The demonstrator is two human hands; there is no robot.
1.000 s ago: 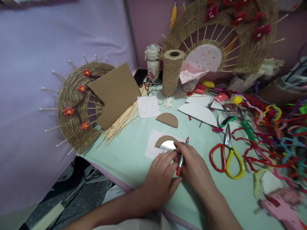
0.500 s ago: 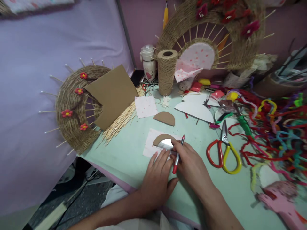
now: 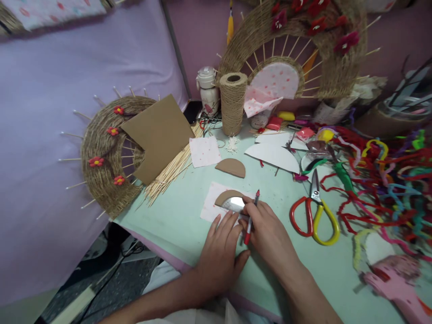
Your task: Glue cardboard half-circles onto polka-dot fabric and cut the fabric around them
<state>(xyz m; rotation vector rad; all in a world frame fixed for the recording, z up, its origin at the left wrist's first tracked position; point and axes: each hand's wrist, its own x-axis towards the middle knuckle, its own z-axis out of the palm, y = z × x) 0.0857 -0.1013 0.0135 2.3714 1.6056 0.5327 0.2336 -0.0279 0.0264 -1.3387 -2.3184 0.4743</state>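
My left hand (image 3: 219,252) lies with fingers stretched out, its fingertips at the straight lower edge of a shiny semicircular protractor (image 3: 233,203). The protractor rests on a brown cardboard half-disc (image 3: 222,196), whose curved rim shows above it. Beneath both is a white cloth piece with pink spots (image 3: 207,211). A red-ended pen (image 3: 248,235) is held between the closed fingers of my right hand (image 3: 270,227), slanting upward. Those right fingertips also touch the protractor's right end and hide it. A second cardboard half-disc (image 3: 232,168) lies just beyond.
Scissors (image 3: 313,209) lie to the right, near tangled pipe cleaners (image 3: 388,193) and a pink glue gun (image 3: 394,288). Behind stand a twine spool (image 3: 232,103) and a white bottle (image 3: 208,92). Brown card (image 3: 165,139) covers thin sticks (image 3: 168,173) at left.
The view has shifted slightly. Both hands stay at the protractor, and the pen's lower end has swung a little to the right.
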